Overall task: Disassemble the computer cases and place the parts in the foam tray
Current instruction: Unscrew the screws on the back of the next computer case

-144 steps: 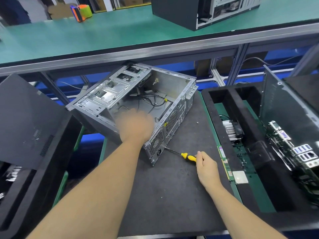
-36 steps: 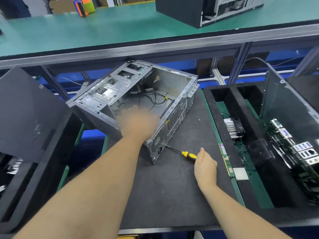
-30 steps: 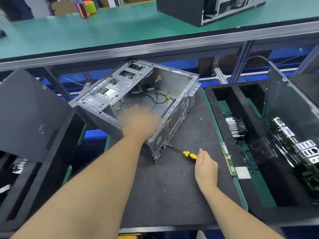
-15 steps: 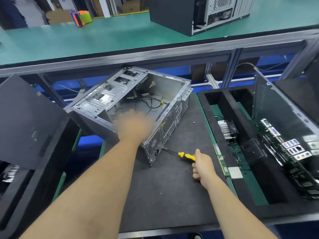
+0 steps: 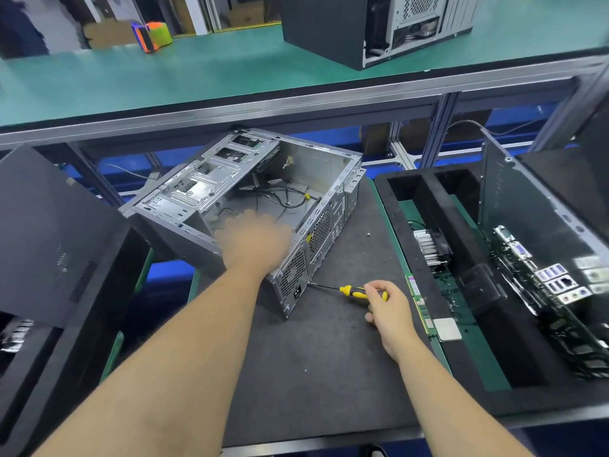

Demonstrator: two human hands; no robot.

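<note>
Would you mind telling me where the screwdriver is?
The screwdriver lies on the black mat, right of centre, tip toward the open case, handle in the right hand.

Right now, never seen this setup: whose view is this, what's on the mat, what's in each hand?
No machine here. A head-worn camera looks down at a person's two bare hands. On the dark mat lies an opened metal computer case, its inside mostly stripped, loose cables left. The left hand, blurred, rests at the case's near edge; its grip is unclear. The right hand pinches the yellow-handled screwdriver, tip toward the case's rear corner. A black foam tray at right holds removed boards and a heatsink.
</note>
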